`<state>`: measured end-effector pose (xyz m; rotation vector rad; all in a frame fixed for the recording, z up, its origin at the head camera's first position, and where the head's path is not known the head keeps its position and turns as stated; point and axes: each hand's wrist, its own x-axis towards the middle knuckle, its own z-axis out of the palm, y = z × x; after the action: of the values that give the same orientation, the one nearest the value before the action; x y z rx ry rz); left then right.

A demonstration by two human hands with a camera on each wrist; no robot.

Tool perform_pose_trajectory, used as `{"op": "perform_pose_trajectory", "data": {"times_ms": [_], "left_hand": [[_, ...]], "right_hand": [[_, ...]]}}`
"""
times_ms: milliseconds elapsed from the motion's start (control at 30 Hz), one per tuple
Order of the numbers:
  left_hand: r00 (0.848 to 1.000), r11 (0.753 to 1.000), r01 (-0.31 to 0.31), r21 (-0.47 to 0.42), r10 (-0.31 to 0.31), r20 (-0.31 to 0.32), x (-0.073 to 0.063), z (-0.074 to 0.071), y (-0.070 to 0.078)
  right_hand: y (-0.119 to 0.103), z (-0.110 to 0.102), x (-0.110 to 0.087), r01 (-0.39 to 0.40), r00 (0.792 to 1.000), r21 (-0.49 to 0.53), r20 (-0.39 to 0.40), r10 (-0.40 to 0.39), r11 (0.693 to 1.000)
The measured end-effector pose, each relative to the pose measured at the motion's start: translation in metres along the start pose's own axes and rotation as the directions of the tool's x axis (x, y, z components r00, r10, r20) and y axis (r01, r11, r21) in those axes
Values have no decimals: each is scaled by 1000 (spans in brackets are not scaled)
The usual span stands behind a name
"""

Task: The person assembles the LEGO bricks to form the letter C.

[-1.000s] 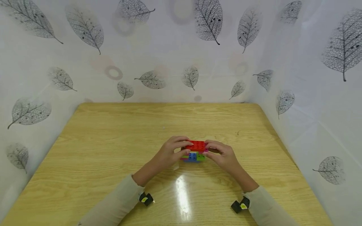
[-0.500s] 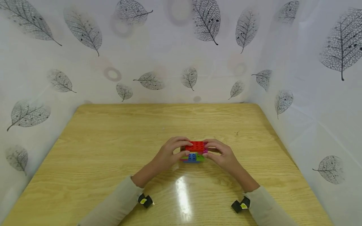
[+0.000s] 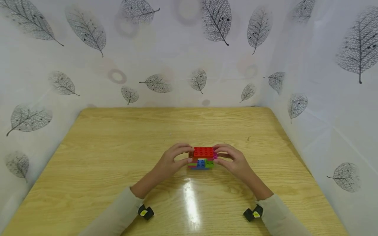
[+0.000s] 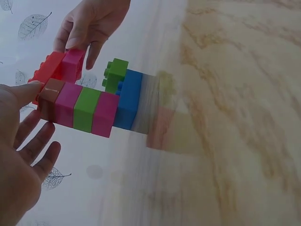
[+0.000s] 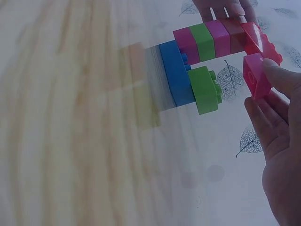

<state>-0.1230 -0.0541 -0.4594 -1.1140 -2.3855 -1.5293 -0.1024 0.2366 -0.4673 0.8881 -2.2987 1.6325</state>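
Note:
A stack of toy building blocks stands on the table. It has a blue block [image 5: 176, 73] low down, a green block [image 5: 203, 89] on one end and a column of magenta, green [image 4: 86, 109], magenta and brown blocks on the other. A red block [image 3: 203, 152] tops the brown block [image 4: 50, 99] and juts out sideways. Under its free end sits a magenta block [image 5: 256, 75], above a gap over the green block. My right hand [image 3: 233, 160] pinches that magenta block between thumb and fingers. My left hand [image 3: 174, 160] holds the brown block's end with thumb and fingertips, its other fingers spread.
The wooden table [image 3: 133, 131] carries the stack near its middle. A white leaf-print sheet [image 3: 177, 49] rises behind and on both sides. A black camera is strapped at each wrist, below the sleeves [image 3: 118, 209].
My left hand has slid slightly left, its fingers off the red block's top and onto the brown end. The right hand stays at the magenta block. The stack looks unmoved.

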Motion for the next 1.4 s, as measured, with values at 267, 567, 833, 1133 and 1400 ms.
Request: {"op": "perform_pose_trajectory", "data": {"times_ms": [267,567,833,1133,1400], "left_hand": [[998,998,65,0,-65,0,-5,-1,-2],[996,994,94,-59,-94,5,-6,1,-6],[992,989,123,-80,-123,12,-5,-1,-6],[967,950,251,-184,-256,-3,9,-1,-16],[911,883,396,-252,-413,-15,22,-4,-28]], "right_hand": [[2,0,1,31,1000,20,-3,-31,999],[2,0,2,62,998,16,-2,-62,998],[2,-1,5,71,997,9,3,-71,997],[14,-5,23,-79,997,27,9,79,997],[23,-6,45,-292,956,33,31,292,956]]}}
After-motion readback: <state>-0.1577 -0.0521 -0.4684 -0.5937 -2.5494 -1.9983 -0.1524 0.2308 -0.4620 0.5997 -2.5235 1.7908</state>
